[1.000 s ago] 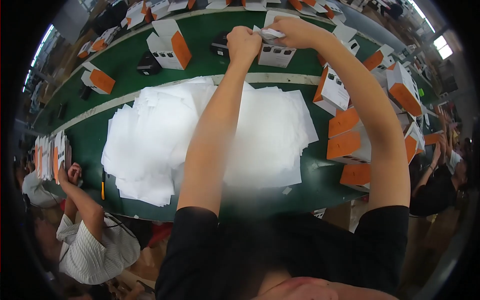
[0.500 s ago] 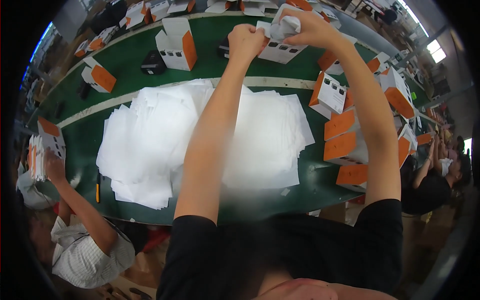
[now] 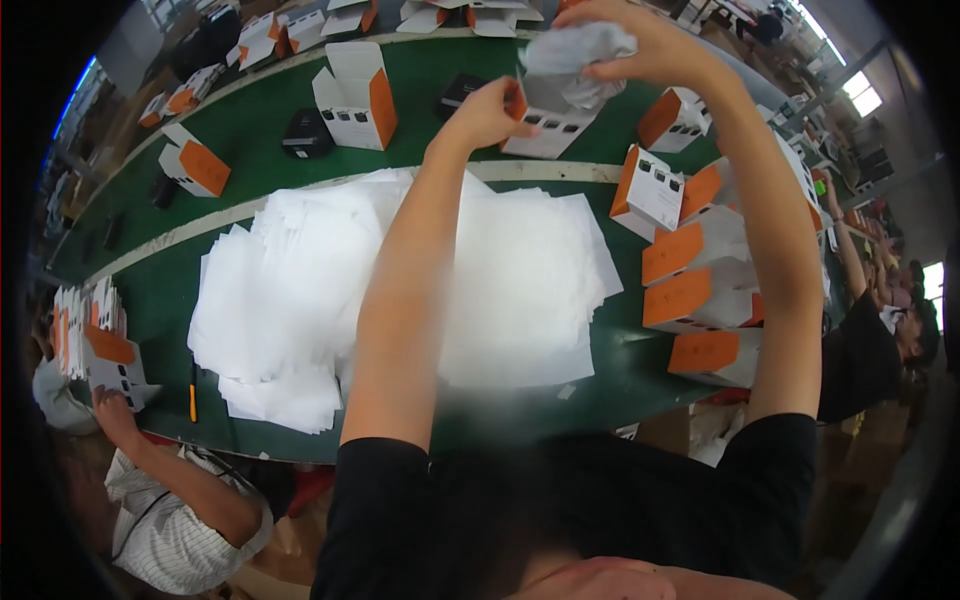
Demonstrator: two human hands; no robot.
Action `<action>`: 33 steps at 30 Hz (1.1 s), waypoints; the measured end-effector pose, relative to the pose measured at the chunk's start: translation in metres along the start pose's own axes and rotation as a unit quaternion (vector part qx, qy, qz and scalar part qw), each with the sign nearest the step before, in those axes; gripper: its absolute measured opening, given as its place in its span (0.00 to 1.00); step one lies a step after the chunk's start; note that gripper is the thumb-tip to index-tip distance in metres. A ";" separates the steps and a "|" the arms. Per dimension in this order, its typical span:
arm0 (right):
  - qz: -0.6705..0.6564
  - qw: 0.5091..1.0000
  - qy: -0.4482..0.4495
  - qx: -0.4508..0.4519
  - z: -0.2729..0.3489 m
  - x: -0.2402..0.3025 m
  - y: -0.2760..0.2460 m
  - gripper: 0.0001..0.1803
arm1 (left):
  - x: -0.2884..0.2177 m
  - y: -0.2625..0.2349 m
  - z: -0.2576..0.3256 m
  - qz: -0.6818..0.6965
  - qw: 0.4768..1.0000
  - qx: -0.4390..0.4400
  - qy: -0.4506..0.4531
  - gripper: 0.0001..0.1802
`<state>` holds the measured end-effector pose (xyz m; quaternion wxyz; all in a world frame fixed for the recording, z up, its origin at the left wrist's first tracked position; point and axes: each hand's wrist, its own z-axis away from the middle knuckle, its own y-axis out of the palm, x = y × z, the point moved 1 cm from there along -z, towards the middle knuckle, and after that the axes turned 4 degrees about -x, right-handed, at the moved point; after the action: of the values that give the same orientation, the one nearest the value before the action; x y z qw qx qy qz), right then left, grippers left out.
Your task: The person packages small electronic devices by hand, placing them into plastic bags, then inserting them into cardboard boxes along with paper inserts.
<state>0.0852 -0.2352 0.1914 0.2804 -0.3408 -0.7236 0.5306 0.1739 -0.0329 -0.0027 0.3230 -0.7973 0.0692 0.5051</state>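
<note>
Both hands, left hand (image 3: 487,112) and right hand (image 3: 640,45), closed, grip a white-and-orange cardboard box (image 3: 548,125) stuffed with white wrapped item (image 3: 575,60) above the green desk (image 3: 260,130) far edge.

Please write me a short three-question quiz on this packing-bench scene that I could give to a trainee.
1. True or false: the right hand grips a crumpled white wrap above an open orange-and-white box.
2. What lies spread on the green table beneath the forearms?
A. a wide pile of white sheets
B. coils of cable
C. a row of bottles
3. On which side of the person does the stack of closed orange-and-white boxes stand?

Key
1. True.
2. A.
3. On the person's right, while the left hand holds the open box at its edge.
</note>
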 end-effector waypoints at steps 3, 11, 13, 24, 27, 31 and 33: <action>-0.051 0.984 -0.027 -0.169 -0.005 0.037 -0.043 0.31 | 0.021 0.013 0.007 0.093 0.993 -0.052 -0.057 0.41; -0.141 0.970 0.139 -0.140 0.021 -0.009 0.077 0.36 | 0.031 0.026 -0.015 0.123 0.989 -0.010 -0.078 0.42; -0.127 0.976 0.138 -0.115 0.023 -0.012 0.073 0.35 | 0.031 0.024 -0.016 0.151 0.985 0.005 -0.078 0.42; 0.227 0.947 0.181 0.135 0.031 0.007 0.098 0.21 | 0.014 0.053 -0.026 0.057 0.996 -0.054 -0.042 0.44; 0.310 0.908 0.220 0.177 0.009 0.018 0.070 0.18 | -0.005 0.084 -0.022 0.083 0.992 -0.095 -0.003 0.41; -0.017 0.988 0.156 0.001 -0.055 -0.001 0.071 0.18 | -0.001 0.102 -0.002 -0.043 0.944 -0.327 0.016 0.31; -0.094 0.984 0.150 -0.006 -0.061 -0.039 0.111 0.19 | -0.039 0.097 0.021 -0.079 0.966 -0.247 0.001 0.24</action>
<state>0.1775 -0.2081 0.1003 0.4322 -0.3488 -0.7052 0.4406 0.0967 -0.1046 -0.0190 0.1554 -0.8558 -0.1206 0.4784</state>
